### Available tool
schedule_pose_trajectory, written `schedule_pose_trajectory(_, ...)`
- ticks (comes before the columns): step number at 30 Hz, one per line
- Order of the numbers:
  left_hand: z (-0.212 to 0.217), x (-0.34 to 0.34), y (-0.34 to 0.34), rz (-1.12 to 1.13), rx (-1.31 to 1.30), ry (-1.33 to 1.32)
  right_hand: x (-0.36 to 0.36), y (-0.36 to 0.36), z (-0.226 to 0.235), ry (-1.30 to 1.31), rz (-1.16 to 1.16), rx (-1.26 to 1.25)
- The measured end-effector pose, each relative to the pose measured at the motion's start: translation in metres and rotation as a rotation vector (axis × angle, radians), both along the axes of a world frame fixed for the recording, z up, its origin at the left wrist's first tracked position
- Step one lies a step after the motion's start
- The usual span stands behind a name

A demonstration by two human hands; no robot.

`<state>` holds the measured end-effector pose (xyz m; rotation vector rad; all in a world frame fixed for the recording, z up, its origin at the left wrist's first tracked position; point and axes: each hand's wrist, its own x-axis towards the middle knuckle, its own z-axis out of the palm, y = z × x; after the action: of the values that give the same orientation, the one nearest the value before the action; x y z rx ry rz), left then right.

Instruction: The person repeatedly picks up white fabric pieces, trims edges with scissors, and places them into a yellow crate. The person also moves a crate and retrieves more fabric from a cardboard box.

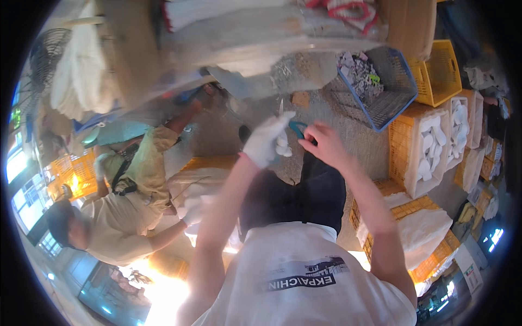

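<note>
My left hand point(265, 142) wears a white glove, and its fingers are curled closed in front of my lap. What they hold, if anything, blends into the white glove. Close beside it on the right is my bare right hand point(324, 144), with its fingers closed around scissors by a teal handle loop point(297, 128). A thin pointed blade point(281, 106) sticks up beyond the gloved fingertips; it seems to belong to the scissors, though the join is hidden. Ahead of both hands hangs the near edge of a pale, sheet-covered work surface point(234, 51), blurred.
A blue-rimmed crate point(399, 81) holding scraps stands ahead right, beside a yellow crate point(443, 73). White pieces fill a lined crate point(429, 146) on the right. On my left sits a co-worker point(119, 217) in beige clothes. White gloves point(84, 70) hang far left.
</note>
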<state>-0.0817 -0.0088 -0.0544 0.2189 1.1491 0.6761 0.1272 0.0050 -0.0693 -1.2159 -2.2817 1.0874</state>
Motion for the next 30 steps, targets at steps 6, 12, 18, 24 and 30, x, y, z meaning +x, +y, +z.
schedule_pose_trajectory(6, -0.104, 0.021, 0.018, -0.064, -0.047, -0.034, 0.045, 0.046, -0.108, -0.043, 0.201, 0.344)
schedule_pose_trajectory(12, -0.175, 0.044, 0.038, -0.028, 0.096, -0.045, 0.055, 0.053, -0.195, -0.014, 0.113, 0.445)
schedule_pose_trajectory(18, -0.157, 0.051, 0.036, 0.021, 0.118, -0.03, 0.056, 0.041, -0.168, 0.081, 0.027, 0.431)
schedule_pose_trajectory(24, -0.13, 0.029, 0.028, 0.244, 0.258, -0.261, 0.038, 0.022, -0.14, 0.625, -0.505, -0.142)
schedule_pose_trajectory(30, -0.096, 0.047, -0.007, 0.256, 0.397, -0.166, -0.03, -0.011, -0.135, 1.16, -0.51, -0.691)
